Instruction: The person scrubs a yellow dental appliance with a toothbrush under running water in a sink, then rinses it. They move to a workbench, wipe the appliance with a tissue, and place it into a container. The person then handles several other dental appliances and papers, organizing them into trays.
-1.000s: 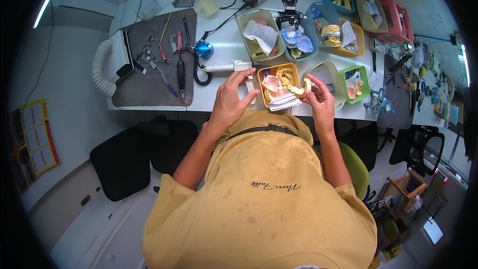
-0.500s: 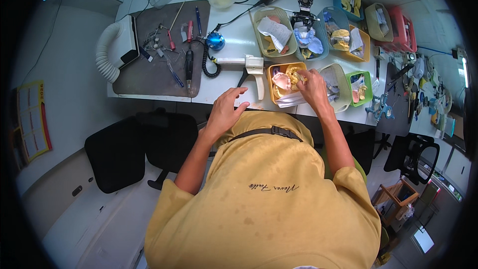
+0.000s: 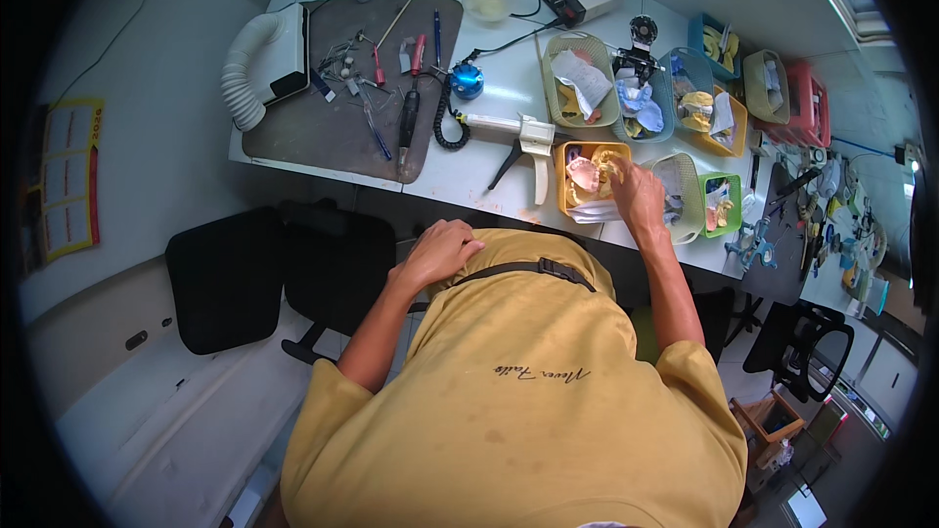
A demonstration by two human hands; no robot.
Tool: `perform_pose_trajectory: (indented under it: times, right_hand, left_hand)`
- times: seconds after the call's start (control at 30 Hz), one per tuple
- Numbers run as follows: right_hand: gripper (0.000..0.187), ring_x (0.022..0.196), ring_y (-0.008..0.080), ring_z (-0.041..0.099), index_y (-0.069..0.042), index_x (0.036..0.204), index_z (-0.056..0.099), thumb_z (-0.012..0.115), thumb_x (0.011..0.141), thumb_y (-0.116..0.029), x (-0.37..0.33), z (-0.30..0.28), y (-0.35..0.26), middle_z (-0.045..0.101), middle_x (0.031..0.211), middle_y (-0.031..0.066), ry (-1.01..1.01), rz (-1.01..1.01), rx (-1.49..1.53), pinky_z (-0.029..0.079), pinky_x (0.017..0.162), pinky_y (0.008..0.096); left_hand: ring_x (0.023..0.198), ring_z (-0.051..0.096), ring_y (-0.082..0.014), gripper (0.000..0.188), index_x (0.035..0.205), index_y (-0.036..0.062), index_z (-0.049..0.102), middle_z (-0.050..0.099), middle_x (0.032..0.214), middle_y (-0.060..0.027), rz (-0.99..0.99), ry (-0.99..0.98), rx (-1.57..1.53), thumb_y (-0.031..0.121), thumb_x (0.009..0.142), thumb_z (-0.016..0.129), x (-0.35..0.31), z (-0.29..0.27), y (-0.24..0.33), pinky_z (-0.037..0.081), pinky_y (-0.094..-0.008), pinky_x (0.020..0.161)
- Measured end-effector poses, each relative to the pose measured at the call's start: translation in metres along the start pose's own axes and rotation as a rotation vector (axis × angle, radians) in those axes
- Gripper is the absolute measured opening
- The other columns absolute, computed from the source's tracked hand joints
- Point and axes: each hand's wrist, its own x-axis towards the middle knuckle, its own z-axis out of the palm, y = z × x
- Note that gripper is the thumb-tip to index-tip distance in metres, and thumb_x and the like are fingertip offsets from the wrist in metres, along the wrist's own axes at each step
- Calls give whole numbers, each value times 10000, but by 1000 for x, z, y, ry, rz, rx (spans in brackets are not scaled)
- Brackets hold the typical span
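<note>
My right hand (image 3: 638, 198) reaches into an orange basket (image 3: 562, 181), its fingers closed on a yellow dental cast (image 3: 607, 162). Beside that cast lies a pink dental piece, perhaps a denture base or model (image 3: 584, 174). Folded white paper (image 3: 593, 212) sticks out at the basket's near side. My left hand (image 3: 445, 250) rests against my shirt at the waist, just off the table edge. It holds nothing that I can see, and its fingers lie loosely bent on the cloth.
A cream handpiece holder (image 3: 534, 142) stands left of the orange basket. A cream basket (image 3: 690, 198) and a green basket (image 3: 722, 205) sit to its right. More baskets with casts stand behind. A dark mat (image 3: 337, 142) carries small tools and a suction hose (image 3: 240, 88).
My left hand has dropped from the table edge onto my waist. The right hand stays in the orange basket at the yellow cast. The whole view has shifted, with the table sliding right.
</note>
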Motion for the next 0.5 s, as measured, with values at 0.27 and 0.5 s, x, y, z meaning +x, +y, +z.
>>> perform_pose_trajectory:
  times: [0.27, 0.5]
  right_hand:
    - [251, 808, 348, 690, -57, 1048, 689, 708, 854, -215, 45, -33, -20, 688, 1008, 150, 213, -47, 246, 530, 742, 449]
    - [547, 913, 378, 672, -96, 1297, 540, 756, 811, -226, 105, -5, -47, 573, 1269, 170, 269, -235, 140, 546, 773, 457]
  left_hand:
    - [958, 641, -338, 300, 926, 4, 708, 691, 994, -166, -118, -15, -53, 279, 927, 589, -18, -14, -18, 492, -411, 856]
    - [1075, 610, -341, 351, 1136, 42, 664, 652, 1158, -170, -83, 77, -122, 319, 939, 579, -41, -5, -33, 470, -408, 936]
